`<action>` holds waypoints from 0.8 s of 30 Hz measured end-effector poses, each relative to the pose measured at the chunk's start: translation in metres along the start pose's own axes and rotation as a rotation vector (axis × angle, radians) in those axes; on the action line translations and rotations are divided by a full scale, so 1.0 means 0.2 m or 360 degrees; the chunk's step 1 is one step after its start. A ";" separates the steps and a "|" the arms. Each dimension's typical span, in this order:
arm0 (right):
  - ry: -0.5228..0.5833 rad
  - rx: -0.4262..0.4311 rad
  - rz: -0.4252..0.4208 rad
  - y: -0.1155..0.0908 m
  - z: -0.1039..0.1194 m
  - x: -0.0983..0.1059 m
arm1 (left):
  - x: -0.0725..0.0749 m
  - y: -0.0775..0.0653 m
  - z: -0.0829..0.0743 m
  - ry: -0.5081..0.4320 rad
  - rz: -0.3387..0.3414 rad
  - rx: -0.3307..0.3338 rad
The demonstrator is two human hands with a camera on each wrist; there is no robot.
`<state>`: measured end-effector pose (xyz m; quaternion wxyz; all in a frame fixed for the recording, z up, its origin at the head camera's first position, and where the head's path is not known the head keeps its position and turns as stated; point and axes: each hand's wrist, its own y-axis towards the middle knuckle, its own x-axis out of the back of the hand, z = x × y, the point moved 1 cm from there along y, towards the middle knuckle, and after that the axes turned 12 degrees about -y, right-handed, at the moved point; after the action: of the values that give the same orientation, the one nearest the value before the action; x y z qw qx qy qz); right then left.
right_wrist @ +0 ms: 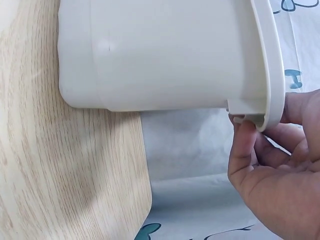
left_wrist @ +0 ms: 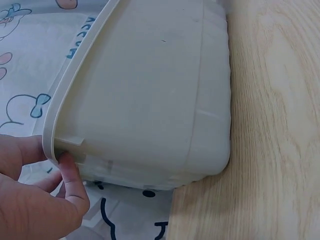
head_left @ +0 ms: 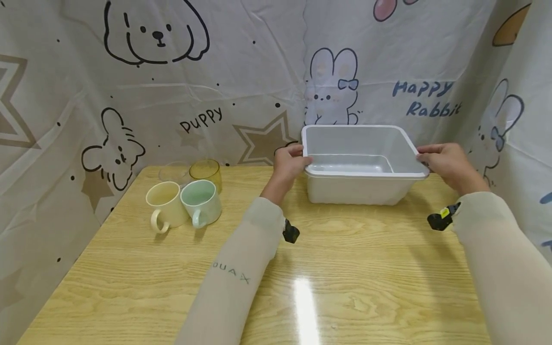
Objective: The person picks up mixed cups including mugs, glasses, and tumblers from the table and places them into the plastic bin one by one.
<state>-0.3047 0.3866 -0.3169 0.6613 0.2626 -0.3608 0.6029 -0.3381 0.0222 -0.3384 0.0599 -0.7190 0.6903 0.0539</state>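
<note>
A white rectangular plastic bin (head_left: 353, 189), its inside bare, is at the back of the wooden table, right of centre. My left hand (head_left: 290, 167) pinches its rim at the left end. At the opposite end my right hand (head_left: 446, 163) grips the rim. Thumb and fingers of the left hand (left_wrist: 42, 192) clasp the lip near a corner in the left wrist view. In the right wrist view, fingertips of the right hand (right_wrist: 275, 160) curl under the rim (right_wrist: 276, 65). The bin's base is right at the table surface.
On the left of the table (head_left: 345, 268) stand a cream mug (head_left: 166, 206), a pale green mug (head_left: 201, 203), an amber glass cup (head_left: 206, 170) and a clear glass (head_left: 172, 172). A printed curtain (head_left: 258, 72) hangs behind the table and along both sides.
</note>
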 end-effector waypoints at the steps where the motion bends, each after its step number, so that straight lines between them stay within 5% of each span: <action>1: -0.0002 0.0010 0.0011 0.00 0.00 0.00 | 0.00 0.00 0.01 -0.0016 -0.0008 0.0005; 13: 0.0042 0.0082 0.0107 0.00 0.00 -0.02 | 0.05 -0.01 0.01 -0.0078 -0.0078 0.0040; 24: 0.0269 0.0116 0.0208 -0.02 0.00 -0.03 | 0.10 -0.03 -0.01 -0.0079 -0.0070 0.0069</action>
<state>-0.3015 0.3816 -0.3216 0.6386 0.2107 -0.2980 0.6775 -0.3311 0.0019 -0.3396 0.0939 -0.7310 0.6736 0.0555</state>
